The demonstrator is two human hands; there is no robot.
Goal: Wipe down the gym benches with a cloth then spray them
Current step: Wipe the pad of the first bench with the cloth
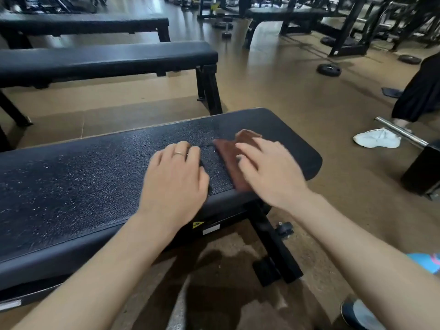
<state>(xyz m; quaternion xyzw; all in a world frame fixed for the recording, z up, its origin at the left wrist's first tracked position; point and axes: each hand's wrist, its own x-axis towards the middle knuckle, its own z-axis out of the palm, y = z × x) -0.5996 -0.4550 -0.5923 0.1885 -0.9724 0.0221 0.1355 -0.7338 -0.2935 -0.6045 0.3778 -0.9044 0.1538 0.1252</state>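
— Which step is the person on?

— The wiping step, by the look of it. The right hand (266,167) lies flat on the brown cloth (232,158), fingers (247,148) straight and spread, pressing it onto the nearest desk (71,186) near its right end. Nothing is pinched; the palm simply bears down on the fabric.

— And the other hand?

— The left hand (176,172) rests on the pad just beside the cloth, fingers relaxed and a little bent, holding nothing. A ring (178,153) shows on one finger. It seems to steady the person rather than work.

— How far along is the pad?

— The surface to the left of the hands is speckled with droplets, so that stretch probably still needs a pass. The right end looks duller, though blur makes this hard to judge.

— So what does the next move call for?

— Likely a firm sweep of the cloth leftward along the pad, with the left hand lifted out of its path. Two more benches (107,58) stand behind, well apart from this one. No spray bottle is in view, so it would have to be fetched for the spraying.
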